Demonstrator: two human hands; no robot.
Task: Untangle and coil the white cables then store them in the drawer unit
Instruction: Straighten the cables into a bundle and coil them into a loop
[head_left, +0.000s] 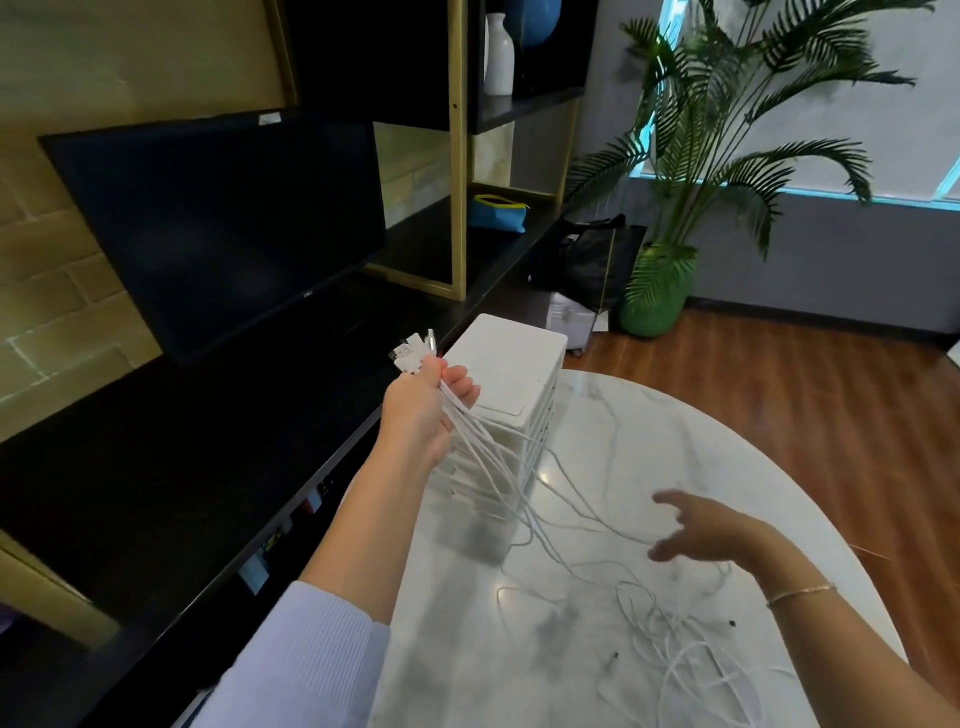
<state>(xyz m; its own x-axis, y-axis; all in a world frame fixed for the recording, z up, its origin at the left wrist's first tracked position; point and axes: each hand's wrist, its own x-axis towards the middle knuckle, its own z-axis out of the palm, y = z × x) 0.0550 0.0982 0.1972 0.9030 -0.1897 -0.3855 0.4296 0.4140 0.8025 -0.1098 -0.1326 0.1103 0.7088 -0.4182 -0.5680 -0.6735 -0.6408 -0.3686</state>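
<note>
Untangle step, nothing coiled yet. Left hand (422, 410) grips the plug ends of the cables (524, 499), raised beside the drawers (511, 384). Right hand (711, 527) is open (blurred), fingers spread at strands. Loose tangle on tabletop (675, 431) at 5 o'clock. Next: separate one strand.

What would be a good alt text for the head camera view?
A person's left hand grips the plug ends of several white cables raised beside a white drawer unit; the open right hand reaches for the strands trailing onto a round marble table.
</note>
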